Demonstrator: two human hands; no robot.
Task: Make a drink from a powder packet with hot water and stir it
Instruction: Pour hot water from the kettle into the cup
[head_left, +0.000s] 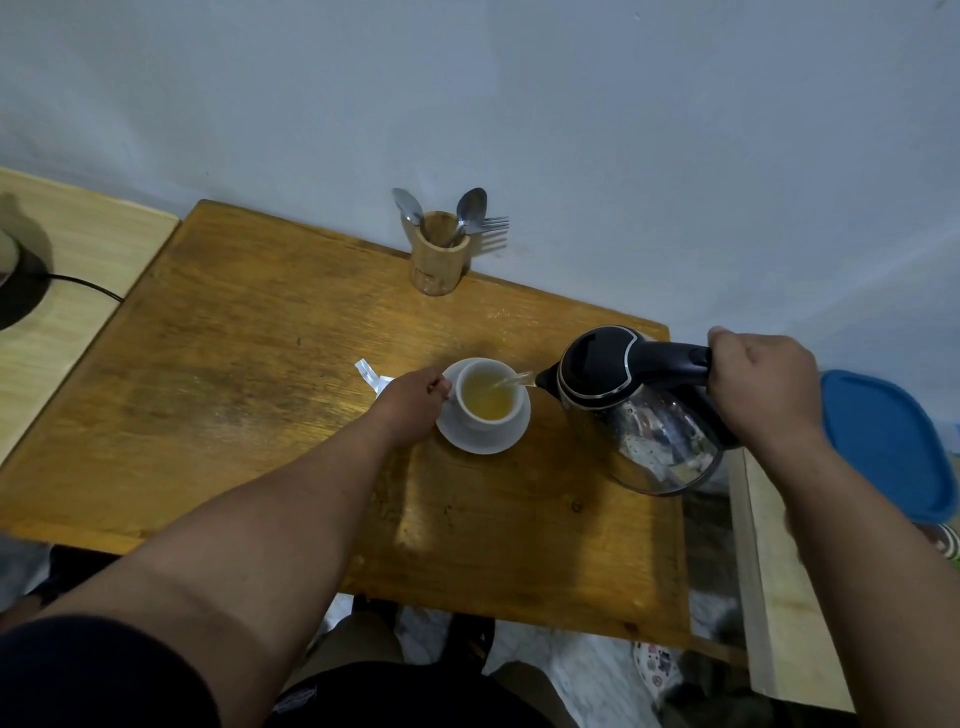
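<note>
Now, at the far left edge of the frame a dark round base (15, 280) with its cord (85, 285) is being left idle on a pale side surface (78, 249). Moving right, a torn white packet (371, 375) is lying on the wooden table (234, 364), just behind the left hand (410, 402). That hand is being kept curled at the left side of the white cup (488, 397), fingers pinched in at the cup's handle side; the handle itself is hidden, so the exact grip cannot be told. The cup is being steadied on its saucer (483, 441), centre frame, and is already well filled with yellowish liquid.

Up at the wall, spoons and a fork are being stored in a wooden holder (436, 254), well apart from both hands.

Right of the cup, a thin stream is being poured from the spout of the glass kettle (644, 410), which is being tilted toward the cup. The right hand (763, 384) is being clenched firmly around the black handle. A blue lid (893, 447) is sitting at the far right edge.

Risks, as judged: the level is looking high, so an overflow onto the saucer could be caused by a late stop. The left fingers are being held close to the stream, so a scald could be caused by a wobble. No spoon is being held yet, so stirring is still to come.
</note>
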